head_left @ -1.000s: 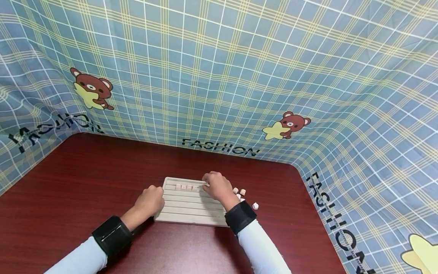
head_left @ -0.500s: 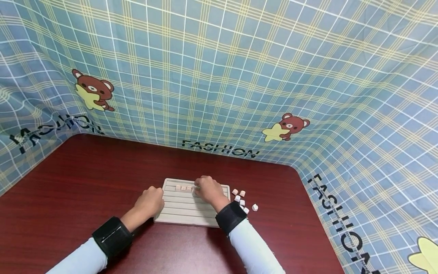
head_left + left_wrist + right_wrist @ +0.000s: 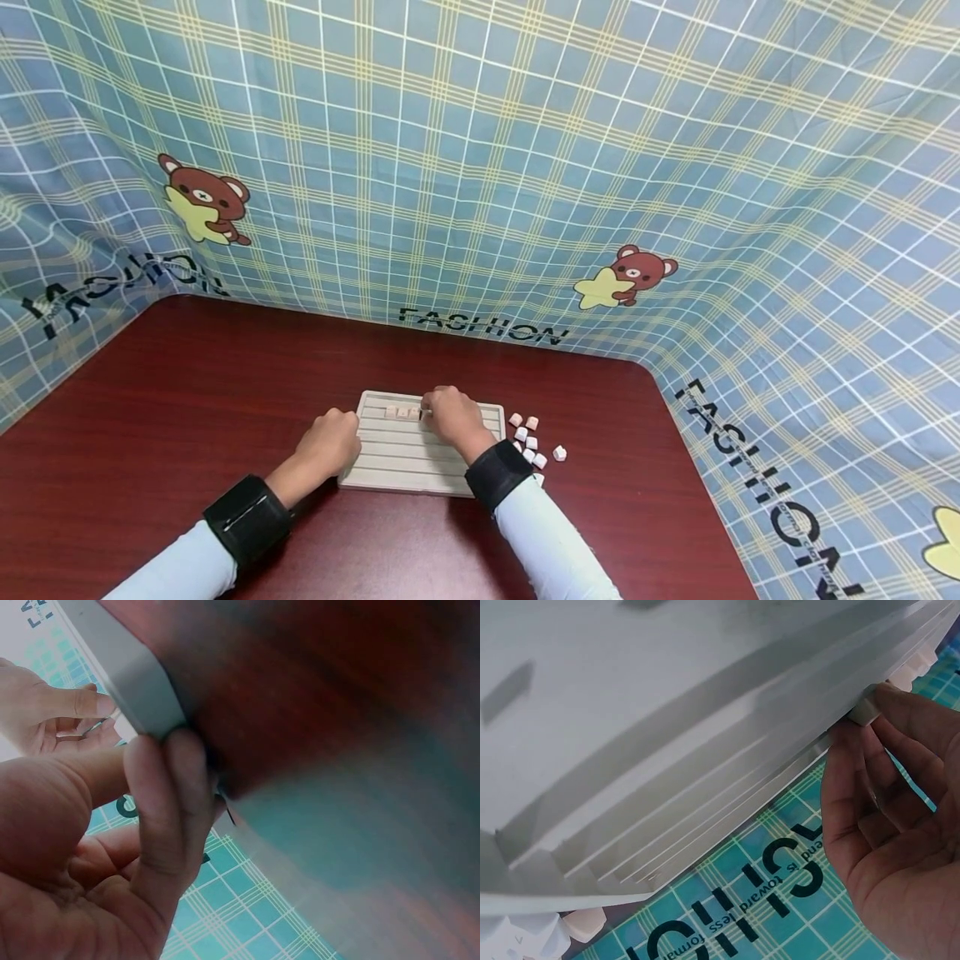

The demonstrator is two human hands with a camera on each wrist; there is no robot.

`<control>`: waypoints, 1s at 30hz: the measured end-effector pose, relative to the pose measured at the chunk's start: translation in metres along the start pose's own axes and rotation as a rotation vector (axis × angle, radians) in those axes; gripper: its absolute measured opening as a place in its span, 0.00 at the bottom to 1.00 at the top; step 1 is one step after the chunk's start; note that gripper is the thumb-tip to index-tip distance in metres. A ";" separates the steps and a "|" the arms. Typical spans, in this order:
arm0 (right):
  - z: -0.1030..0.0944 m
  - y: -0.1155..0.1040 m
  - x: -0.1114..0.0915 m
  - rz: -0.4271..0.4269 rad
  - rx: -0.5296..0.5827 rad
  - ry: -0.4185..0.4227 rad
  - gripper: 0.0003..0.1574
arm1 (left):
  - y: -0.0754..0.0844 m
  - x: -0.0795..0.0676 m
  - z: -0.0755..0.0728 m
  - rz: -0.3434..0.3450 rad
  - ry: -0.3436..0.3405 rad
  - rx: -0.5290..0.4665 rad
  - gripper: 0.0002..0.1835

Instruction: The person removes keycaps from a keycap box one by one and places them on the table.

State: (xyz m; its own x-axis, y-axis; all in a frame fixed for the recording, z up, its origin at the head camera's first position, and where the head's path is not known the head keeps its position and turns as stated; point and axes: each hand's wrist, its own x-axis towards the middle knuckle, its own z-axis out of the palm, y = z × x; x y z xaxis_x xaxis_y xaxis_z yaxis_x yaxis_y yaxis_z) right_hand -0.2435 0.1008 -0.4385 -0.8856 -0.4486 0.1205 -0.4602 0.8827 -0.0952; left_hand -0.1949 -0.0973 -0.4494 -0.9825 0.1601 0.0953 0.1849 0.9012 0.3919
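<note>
A pale ridged tray (image 3: 408, 463) lies on the dark red table. A short row of pinkish keycaps (image 3: 402, 412) stands along its upper channel. My left hand (image 3: 330, 440) grips the tray's left edge; in the left wrist view its fingers (image 3: 161, 802) pinch the tray's corner (image 3: 150, 690). Over the upper part of the tray, my right hand (image 3: 452, 414) works at the end of the row. In the right wrist view, thumb and fingers pinch a small pale keycap (image 3: 865, 712) right at the channel, close to the placed keycaps (image 3: 913, 671).
Several loose white and pinkish keycaps (image 3: 531, 443) lie on the table (image 3: 637, 500) just right of the tray. One keycap (image 3: 559, 453) sits apart, farther right. A blue plaid curtain (image 3: 480, 208) surrounds the table's back and sides.
My right hand has moved left along the tray's upper channel to the row of keycaps, uncovering more loose keycaps on the right. My left hand keeps its hold on the edge.
</note>
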 end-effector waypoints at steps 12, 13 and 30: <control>-0.005 0.002 -0.002 0.011 0.025 0.013 0.08 | 0.002 0.001 -0.002 -0.004 -0.003 -0.006 0.05; -0.007 0.002 -0.002 0.013 0.028 0.012 0.07 | 0.002 0.001 -0.002 -0.005 -0.003 -0.007 0.05; -0.026 0.041 -0.034 0.040 0.085 0.046 0.08 | 0.004 -0.002 -0.005 -0.028 -0.035 -0.014 0.05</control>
State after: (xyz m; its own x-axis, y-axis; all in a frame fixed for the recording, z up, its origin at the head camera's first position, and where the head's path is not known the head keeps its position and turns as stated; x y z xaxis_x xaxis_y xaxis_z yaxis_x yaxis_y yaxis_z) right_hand -0.2308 0.1554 -0.4211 -0.9002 -0.4049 0.1604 -0.4303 0.8838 -0.1837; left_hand -0.1925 -0.0962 -0.4433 -0.9875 0.1489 0.0523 0.1572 0.9001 0.4064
